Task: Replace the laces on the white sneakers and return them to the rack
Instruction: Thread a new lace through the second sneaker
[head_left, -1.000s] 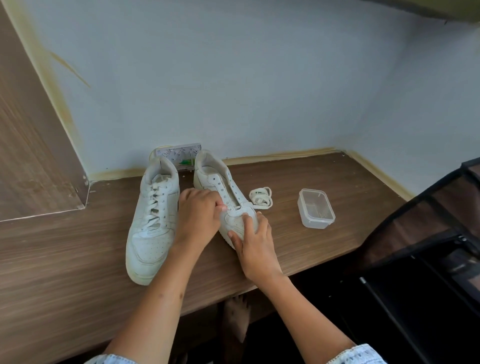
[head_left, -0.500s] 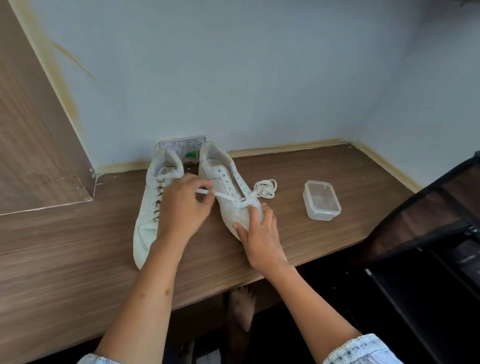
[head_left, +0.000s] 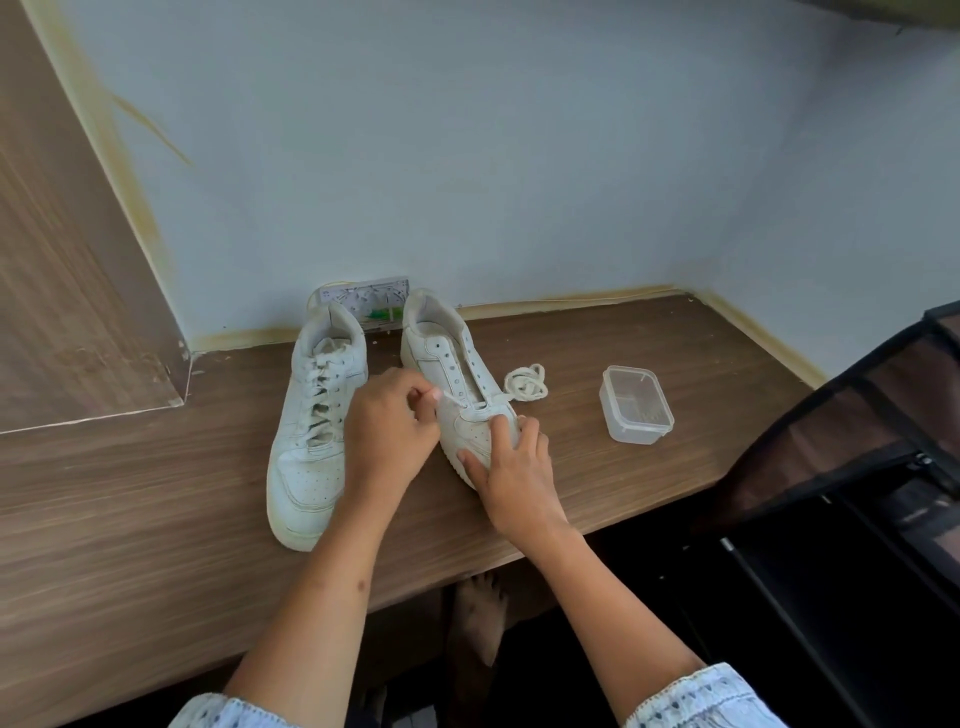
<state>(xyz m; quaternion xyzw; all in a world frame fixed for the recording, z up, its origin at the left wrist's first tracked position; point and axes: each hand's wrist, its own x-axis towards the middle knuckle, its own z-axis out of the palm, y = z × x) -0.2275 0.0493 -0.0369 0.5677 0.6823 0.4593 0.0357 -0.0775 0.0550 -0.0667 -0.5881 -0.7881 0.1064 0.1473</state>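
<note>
Two white sneakers stand side by side on the wooden desk (head_left: 130, 509), toes toward me. The left sneaker (head_left: 311, 436) is laced. The right sneaker (head_left: 447, 364) has mostly bare eyelets, with a white lace (head_left: 527, 383) running across its lowest eyelets and lying coiled on the desk to its right. My left hand (head_left: 389, 421) pinches one end of that lace at the shoe's left side. My right hand (head_left: 511, 467) grips the toe of the right sneaker and holds it down.
A small clear plastic box (head_left: 636, 405) sits open on the desk right of the coil. A wall socket plate (head_left: 363, 299) is behind the sneakers. A dark mesh shoe rack (head_left: 857, 441) stands at the right. A bare foot (head_left: 478, 618) shows under the desk.
My left hand drew the lace end out to the left, then came back close to the right sneaker's lowest eyelets. My right hand has stayed on the toe.
</note>
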